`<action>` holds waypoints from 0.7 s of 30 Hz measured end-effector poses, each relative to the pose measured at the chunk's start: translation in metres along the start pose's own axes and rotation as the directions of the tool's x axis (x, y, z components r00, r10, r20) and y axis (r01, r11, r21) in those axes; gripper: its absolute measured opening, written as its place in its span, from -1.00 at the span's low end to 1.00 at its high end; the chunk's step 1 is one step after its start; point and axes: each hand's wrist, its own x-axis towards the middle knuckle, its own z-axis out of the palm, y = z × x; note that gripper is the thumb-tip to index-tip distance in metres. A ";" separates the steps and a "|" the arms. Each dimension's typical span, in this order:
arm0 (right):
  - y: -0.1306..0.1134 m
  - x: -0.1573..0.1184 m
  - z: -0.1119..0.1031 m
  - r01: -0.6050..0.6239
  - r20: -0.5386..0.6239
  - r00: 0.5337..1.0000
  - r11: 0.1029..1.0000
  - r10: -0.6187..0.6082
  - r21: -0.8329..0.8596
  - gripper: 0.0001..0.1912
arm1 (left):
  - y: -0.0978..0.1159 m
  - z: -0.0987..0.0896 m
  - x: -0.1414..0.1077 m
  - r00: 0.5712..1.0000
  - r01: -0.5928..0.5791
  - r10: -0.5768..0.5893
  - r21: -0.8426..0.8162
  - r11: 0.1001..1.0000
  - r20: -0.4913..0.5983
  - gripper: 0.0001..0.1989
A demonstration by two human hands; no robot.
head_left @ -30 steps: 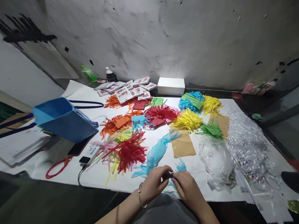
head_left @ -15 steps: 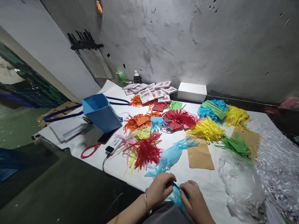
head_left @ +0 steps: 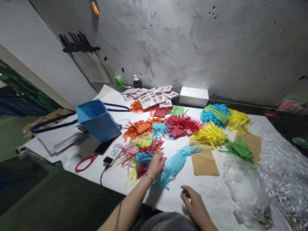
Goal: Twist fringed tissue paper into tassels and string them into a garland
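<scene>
My left hand (head_left: 156, 165), with a bracelet at the wrist, is closed on one end of a blue paper tassel (head_left: 143, 158). This tassel lies over a pile of red fringed tassels (head_left: 154, 146), with pink and yellow strips (head_left: 131, 179) under it. My fingertips are partly hidden by the back of the hand. Just right of that hand lies another light-blue fringed tissue sheet (head_left: 176, 163), spread on the white-covered table (head_left: 173, 202). Near the table's front edge my right hand (head_left: 193, 202) holds nothing, its thumb and fingers apart.
A blue bag (head_left: 98, 120), a phone, and a white device (head_left: 113, 154) with a cable are on the left. Printed packets (head_left: 146, 101) and a white box (head_left: 193, 96) stand at the back. Yellow tassels (head_left: 210, 134), brown paper (head_left: 204, 160) and clear plastic (head_left: 245, 189) lie right.
My left hand has moved up and left, carrying the blue tassel from near my lap onto the red pile. My right hand has let go of it and stays near the front edge.
</scene>
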 end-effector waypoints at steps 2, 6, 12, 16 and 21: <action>-0.001 -0.003 0.001 0.025 0.031 0.999 1.000 -0.024 -0.014 -0.75 | 0.024 0.038 0.004 0.997 -0.012 0.012 0.003 1.000 0.072 -0.69; -0.001 0.000 -0.010 0.124 -0.071 0.988 0.981 -0.136 -0.153 -0.70 | 0.058 0.072 -0.009 0.970 -0.170 0.172 -0.026 0.985 0.169 -0.79; 0.021 0.023 -0.022 0.338 0.130 0.939 0.785 -0.319 -0.520 -0.14 | 0.070 0.097 -0.069 0.764 -0.586 0.585 -0.087 0.805 0.272 -0.75; 0.062 0.014 -0.005 0.300 0.178 0.953 0.677 -0.245 -0.672 -0.42 | 0.052 0.109 -0.095 0.675 -0.703 0.651 0.034 0.710 0.347 -0.85; 0.085 -0.014 0.011 0.241 0.097 0.965 0.689 -0.242 -0.683 -0.71 | 0.040 0.107 -0.109 0.726 -0.631 0.562 0.058 0.774 0.397 -0.88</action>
